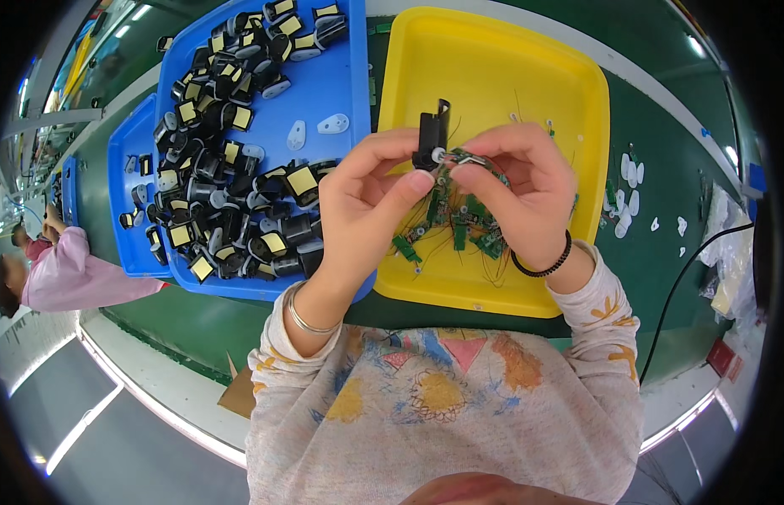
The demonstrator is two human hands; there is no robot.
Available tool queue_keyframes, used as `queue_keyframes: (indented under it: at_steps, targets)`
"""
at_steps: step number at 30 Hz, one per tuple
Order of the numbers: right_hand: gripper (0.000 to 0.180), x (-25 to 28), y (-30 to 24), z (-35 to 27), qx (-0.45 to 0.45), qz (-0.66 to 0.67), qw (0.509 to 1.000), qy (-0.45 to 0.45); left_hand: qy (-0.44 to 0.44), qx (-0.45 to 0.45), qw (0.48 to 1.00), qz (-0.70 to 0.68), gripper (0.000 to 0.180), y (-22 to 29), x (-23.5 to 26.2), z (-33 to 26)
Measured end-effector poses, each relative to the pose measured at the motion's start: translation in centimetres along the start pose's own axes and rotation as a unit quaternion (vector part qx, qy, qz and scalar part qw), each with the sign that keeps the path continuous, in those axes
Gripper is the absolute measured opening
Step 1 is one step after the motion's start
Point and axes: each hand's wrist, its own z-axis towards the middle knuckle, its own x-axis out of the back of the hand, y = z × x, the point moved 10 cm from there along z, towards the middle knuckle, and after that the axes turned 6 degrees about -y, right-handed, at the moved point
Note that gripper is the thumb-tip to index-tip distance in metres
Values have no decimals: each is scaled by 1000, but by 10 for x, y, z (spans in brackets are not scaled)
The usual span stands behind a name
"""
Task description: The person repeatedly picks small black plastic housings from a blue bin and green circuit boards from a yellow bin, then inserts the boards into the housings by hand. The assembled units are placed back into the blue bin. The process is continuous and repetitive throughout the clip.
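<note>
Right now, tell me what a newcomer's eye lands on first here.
First, the two hands at centre: the left hand pinches a small black plastic part, the right hand presses a little green circuit board against it. Below them sits a bright yellow tray of wired boards; to its left, a blue tray heaped with black housings.

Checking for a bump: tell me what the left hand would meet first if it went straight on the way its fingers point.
The left hand points right, so it would likely meet the right hand and the small green board it pinches; depth is hard to judge.
</note>
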Motion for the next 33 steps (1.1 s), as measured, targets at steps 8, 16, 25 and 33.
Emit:
queue_keyframes:
  at_steps: [8,16,25,33]
  targets:
    - [18,-7,-39,2,164,-245,955,-16,-7,-46,998,39,25,5,2,-1]
    - [24,-16,-50,-7,247,-334,909,-30,-14,-45,999,10,26,3,-2,-1]
    - [26,-25,-58,-14,287,-356,888,-44,-20,-60,998,17,24,6,-3,-2]
    - [23,-28,-56,-16,296,-364,880,-69,-37,-51,998,12,22,5,-5,-2]
